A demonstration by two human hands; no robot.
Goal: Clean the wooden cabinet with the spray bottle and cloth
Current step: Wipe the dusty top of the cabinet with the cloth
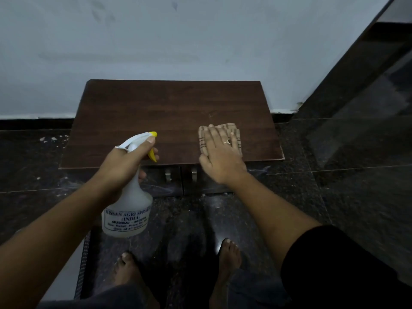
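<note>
Bare feet (226,262) below cabinet (169,112), wall (178,41) behind.

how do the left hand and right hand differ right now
The left hand is curled around the neck of the spray bottle, held in the air in front of the wooden cabinet; the right hand lies flat, fingers spread, pressing the checked cloth onto the cabinet top. Only the right hand wears a ring. Both are bare.

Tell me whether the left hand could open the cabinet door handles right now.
Probably not: the left hand is wrapped around the spray bottle. The two metal door handles below the cabinet top look unobstructed.
</note>
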